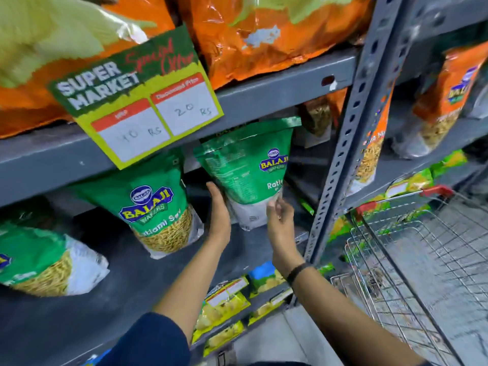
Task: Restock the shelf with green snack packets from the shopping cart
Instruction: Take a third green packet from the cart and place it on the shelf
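Note:
A green Balaji snack packet (245, 165) stands upright on the grey middle shelf (250, 249), just under the shelf above. My left hand (217, 207) presses flat against its lower left side. My right hand (280, 215) grips its lower right corner with the fingertips. Two more green packets lean on the same shelf: one (155, 204) to the left of my hands, another (39, 260) at the far left. The wire shopping cart (412, 260) stands at the right and no packets show inside it.
A price sign (137, 93) hangs from the shelf above, which carries large orange bags (264, 35). A perforated grey upright (351, 133) divides the racks. Orange packets (446, 101) fill the right rack. Yellow-green packets (224, 307) lie on the lower shelf.

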Tool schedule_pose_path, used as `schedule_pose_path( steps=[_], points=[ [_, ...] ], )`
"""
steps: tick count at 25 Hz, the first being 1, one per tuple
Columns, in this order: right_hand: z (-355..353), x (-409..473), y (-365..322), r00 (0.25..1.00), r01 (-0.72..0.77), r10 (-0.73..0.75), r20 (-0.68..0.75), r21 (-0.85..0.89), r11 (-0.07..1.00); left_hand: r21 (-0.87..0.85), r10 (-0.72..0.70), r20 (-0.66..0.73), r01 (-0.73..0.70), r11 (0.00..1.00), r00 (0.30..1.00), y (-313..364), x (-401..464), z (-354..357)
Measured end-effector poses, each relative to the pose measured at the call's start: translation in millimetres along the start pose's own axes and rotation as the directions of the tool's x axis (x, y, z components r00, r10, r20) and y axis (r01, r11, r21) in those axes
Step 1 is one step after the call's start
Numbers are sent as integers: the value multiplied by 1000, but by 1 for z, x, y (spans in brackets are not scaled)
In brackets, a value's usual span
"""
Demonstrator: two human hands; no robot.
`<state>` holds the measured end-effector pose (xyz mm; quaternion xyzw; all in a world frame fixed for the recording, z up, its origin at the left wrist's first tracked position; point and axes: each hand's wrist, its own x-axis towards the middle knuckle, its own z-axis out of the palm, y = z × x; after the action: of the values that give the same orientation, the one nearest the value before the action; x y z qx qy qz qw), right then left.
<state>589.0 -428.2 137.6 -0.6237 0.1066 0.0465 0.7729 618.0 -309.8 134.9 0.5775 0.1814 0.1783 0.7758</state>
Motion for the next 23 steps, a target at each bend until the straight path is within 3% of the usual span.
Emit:
schedule_pose_path(
  steps=[3, 6, 8, 12, 19, 23],
  points=[
    [-9, 23, -12, 995, 44, -45, 84, 14, 999, 212, 34, -140, -3, 977, 990, -18, -5, -10],
    [-22, 41, -10, 996, 22, -23, -86, -15, 1000, 272, 111, -173, -61, 961, 979, -19, 1, -12],
    [-22, 37, 2, 995, 2, -7, -99, -58, 998, 309, 75, -124, -33, 951, 989, -14, 12, -8],
    [-17, 43, 10, 1000, 23, -23, 3, -32, 999, 302, -14, 102, -17, 953, 995, -6, 22, 11],
    [-8, 82, -13, 977, 7, 16, 211, -110, 994, 351, 170, -61, -139, 926, 983, -27, -5, 14],
    [-12, 78, -1, 975, 17, 7, 222, -110, 994, 394, 191, -74, -147, 907, 979, -25, -12, 10]
  ],
)
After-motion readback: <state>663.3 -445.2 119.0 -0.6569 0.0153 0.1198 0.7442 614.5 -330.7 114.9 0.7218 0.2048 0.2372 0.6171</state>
